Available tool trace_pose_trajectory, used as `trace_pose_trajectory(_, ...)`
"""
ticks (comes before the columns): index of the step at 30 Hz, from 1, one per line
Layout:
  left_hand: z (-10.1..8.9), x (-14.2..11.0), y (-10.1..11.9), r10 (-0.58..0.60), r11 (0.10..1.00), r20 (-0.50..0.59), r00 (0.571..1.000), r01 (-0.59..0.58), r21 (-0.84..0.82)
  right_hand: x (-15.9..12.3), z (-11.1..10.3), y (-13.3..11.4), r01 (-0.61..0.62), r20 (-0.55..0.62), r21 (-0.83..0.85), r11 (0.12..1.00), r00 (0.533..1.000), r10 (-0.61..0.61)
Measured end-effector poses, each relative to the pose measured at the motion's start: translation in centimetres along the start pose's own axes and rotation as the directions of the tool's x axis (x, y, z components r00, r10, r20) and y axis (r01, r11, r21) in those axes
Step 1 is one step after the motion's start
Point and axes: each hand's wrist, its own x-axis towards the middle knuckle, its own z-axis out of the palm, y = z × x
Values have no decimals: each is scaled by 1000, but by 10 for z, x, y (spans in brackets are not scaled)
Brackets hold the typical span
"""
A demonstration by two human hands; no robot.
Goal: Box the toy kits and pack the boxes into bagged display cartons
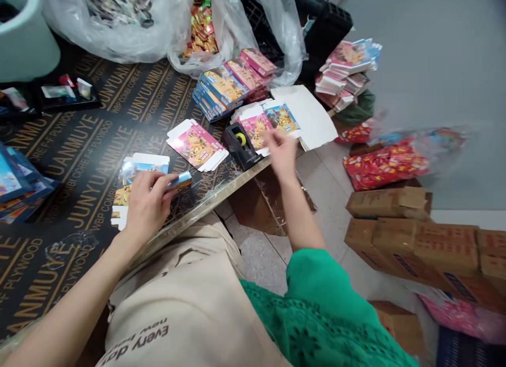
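My left hand [148, 201] lies low over the table with its fingers closed on a blue printed cardboard box [182, 181], of which only one end shows past the fingers. Partly under that hand is a flat blue-and-yellow carton [138, 161] with white flaps. My right hand [281, 152] is raised by the table edge, slightly blurred, thumb and fingers pinched; whatever they hold is too small to make out. Just left of it stands a black tape dispenser [242, 148] with a yellow core. A flat pink carton [197, 145] lies between the hands, and another pink carton [253, 125] lies behind the dispenser.
Finished-looking blue boxes [221, 87] and pink boxes [247, 74] are stacked at the back. Clear plastic bags [162, 40] hold small packets. More blue boxes [19, 182] are at the left. Brown cartons [427, 245] and a red bag [385, 161] occupy the floor at right.
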Motion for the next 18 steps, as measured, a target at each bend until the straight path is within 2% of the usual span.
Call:
trace_pose_trajectory(1,-3,-2,1,4,1000,34,999,-4,-13,19,-28,18,3,-207,-96,995,978,-23)
trace_pose_trajectory(2,-8,-5,3,19,1000,59,998,-18,-24,40,-56,40,-41,-376,-215,976,926,-44)
trace_pose_trajectory(3,-14,-7,4,42,999,70,997,-40,-29,59,-83,63,-132,-477,-329,935,878,-44)
trace_pose_trajectory(4,-21,-10,5,69,997,66,995,-68,-21,77,-108,87,-239,-534,-414,878,845,-21)
trace_pose_trajectory(6,-36,-16,2,107,993,24,994,-108,41,102,-150,136,-464,-586,-482,743,801,120)
trace_pose_trajectory(7,-43,-18,-3,112,990,-8,994,-111,84,109,-165,157,-538,-564,-499,679,797,217)
trace_pose_trajectory(8,-49,-20,-9,107,987,-43,993,-101,123,113,-178,176,-550,-493,-541,636,820,289)
trace_pose_trajectory(9,-54,-22,-17,95,985,-77,992,-83,150,114,-188,192,-529,-405,-581,618,847,345)
trace_pose_trajectory(11,-60,-23,-34,54,987,-121,991,-34,158,113,-199,213,-432,-215,-638,638,895,391)
trace_pose_trajectory(13,-61,-22,-48,-9,991,-77,997,19,131,113,-204,223,-359,-115,-652,667,917,381)
trace_pose_trajectory(16,-54,-18,-56,-85,991,34,996,81,108,120,-207,222,-358,-113,-656,665,917,382)
trace_pose_trajectory(18,-46,-15,-55,-77,991,46,996,71,116,128,-210,218,-370,-115,-656,659,911,396)
